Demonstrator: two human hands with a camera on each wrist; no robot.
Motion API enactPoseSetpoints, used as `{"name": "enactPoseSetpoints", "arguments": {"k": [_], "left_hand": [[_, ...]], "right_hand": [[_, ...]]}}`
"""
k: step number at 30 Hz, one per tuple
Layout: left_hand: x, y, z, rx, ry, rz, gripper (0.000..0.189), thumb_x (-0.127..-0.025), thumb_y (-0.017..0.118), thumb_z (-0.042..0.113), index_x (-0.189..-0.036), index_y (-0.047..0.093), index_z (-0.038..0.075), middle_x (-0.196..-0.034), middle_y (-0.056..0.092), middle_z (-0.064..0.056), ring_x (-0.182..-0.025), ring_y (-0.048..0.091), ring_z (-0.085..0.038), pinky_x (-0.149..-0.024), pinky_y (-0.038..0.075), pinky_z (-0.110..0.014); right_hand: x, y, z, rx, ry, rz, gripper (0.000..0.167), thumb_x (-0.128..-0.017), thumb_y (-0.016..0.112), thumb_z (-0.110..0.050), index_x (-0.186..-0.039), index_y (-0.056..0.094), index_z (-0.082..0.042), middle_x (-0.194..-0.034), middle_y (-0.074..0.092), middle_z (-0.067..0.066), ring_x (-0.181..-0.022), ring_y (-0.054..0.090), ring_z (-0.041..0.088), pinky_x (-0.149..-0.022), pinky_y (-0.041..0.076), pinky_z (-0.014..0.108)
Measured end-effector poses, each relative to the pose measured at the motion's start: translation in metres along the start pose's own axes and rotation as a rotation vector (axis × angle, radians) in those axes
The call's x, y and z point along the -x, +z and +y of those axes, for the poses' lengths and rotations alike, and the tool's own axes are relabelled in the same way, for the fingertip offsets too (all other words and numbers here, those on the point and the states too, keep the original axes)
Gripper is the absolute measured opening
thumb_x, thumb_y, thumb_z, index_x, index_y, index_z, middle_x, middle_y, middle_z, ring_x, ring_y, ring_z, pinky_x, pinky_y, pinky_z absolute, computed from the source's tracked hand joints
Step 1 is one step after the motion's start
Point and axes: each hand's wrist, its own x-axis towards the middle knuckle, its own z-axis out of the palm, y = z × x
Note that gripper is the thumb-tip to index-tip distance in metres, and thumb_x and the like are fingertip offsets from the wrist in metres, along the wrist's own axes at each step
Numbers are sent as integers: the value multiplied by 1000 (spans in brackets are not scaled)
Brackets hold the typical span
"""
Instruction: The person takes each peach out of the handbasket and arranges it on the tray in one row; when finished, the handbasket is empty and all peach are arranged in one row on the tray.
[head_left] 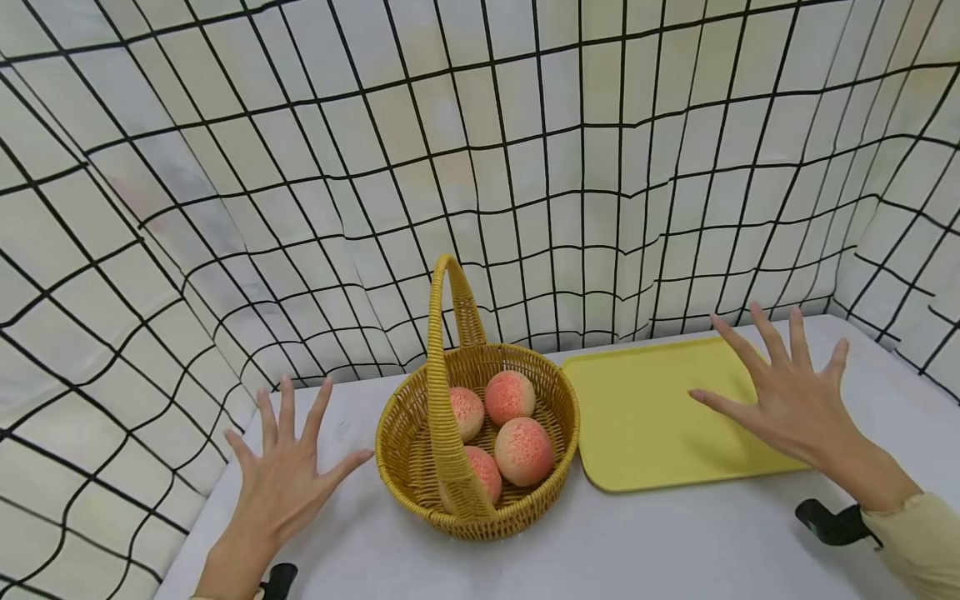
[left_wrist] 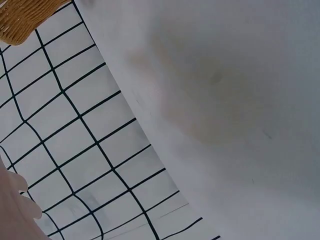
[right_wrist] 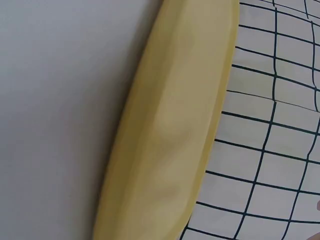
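A woven yellow-brown basket (head_left: pixel 517 525) with a tall arched handle (head_left: pixel 442 392) stands mid-table in the head view. Several pink and cream peaches (head_left: pixel 524 452) lie inside it, two of them partly behind the handle. To its right is a flat yellow tray (head_left: pixel 645 417), whose raised edge fills the middle of the right wrist view. My left hand (head_left: pixel 281 487) is spread, its thumb pointing at the basket's left side, and holds nothing. With fingers splayed, my right hand (head_left: pixel 802 404) hovers over the tray's right part, also holding nothing.
A white table (head_left: pixel 420 575) carries everything. White cloth walls with a black grid (head_left: pixel 525 167) rise behind it and along both sides. A dark wrist device (head_left: pixel 828 522) shows at the right wrist, and another (head_left: pixel 279 581) at the left.
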Motion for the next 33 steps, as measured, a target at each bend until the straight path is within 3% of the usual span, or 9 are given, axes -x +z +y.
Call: {"name": "enactPoseSetpoints", "arguments": {"k": [3,6,9,12,16,21,25,28,33], "left_hand": [[-2,-1,2,15,21,16,108,-89,61,77,-169,3,33,-173,-5,-25,-156,-10,-51,-105,-5,-88],[-3,-4,7,88,31,17,109,-90,67,70,-170,5,30,-172,6,-26,-156,6,-53,-109,14,-84],[-4,-6,17,245,9,-32,106,-94,71,58,-170,5,26,-169,17,-24,-148,30,-54,-101,38,-77],[-5,-5,28,485,-25,-100,98,-99,70,45,-169,6,20,-167,21,-23,-142,39,-52,-97,47,-70],[-6,2,44,771,-67,-176,87,-102,69,31,-167,14,13,-165,25,-22,-147,36,-47,-110,43,-61],[-8,14,57,943,-127,-278,91,-98,74,30,-167,15,17,-167,26,-17,-150,34,-42,-115,36,-62],[-9,20,59,981,-154,-345,99,-94,78,32,-167,12,19,-168,24,-16,-149,35,-42,-117,34,-62],[-10,23,58,971,-156,-370,103,-92,80,34,-167,12,18,-170,20,-17,-152,31,-44,-118,29,-64],[-9,25,55,969,-146,-391,107,-90,82,33,-167,10,18,-172,14,-19,-154,24,-47,-119,23,-67]], "right_hand": [[-4,-3,-4,-14,-11,9,103,-87,68,-69,-169,15,-36,-175,1,15,-156,-12,50,-101,-13,88],[-9,-6,-13,-51,-35,17,101,-88,70,-66,-168,18,-35,-176,3,13,-157,-10,49,-104,-14,85],[-13,-9,-27,-111,-93,25,98,-89,73,-60,-168,22,-33,-175,9,13,-158,-9,46,-108,-12,83],[-18,-12,-47,-199,-206,15,93,-90,77,-52,-166,28,-29,-173,17,15,-158,-1,48,-114,-5,80],[-27,-15,-80,-284,-390,-59,86,-91,81,-44,-163,36,-28,-171,23,13,-157,15,46,-119,12,73],[-42,-16,-121,-381,-554,-159,76,-92,82,-40,-157,45,-29,-167,31,9,-147,39,38,-107,43,63],[-53,-12,-148,-562,-576,-295,67,-93,82,-33,-152,51,-25,-160,39,3,-140,49,29,-104,49,55],[-61,-2,-162,-703,-580,-422,63,-94,81,-27,-150,53,-19,-156,44,0,-143,45,24,-110,44,54],[-66,22,-173,-845,-599,-581,57,-96,79,-26,-146,55,-13,-152,51,3,-145,42,25,-113,40,54]]}}
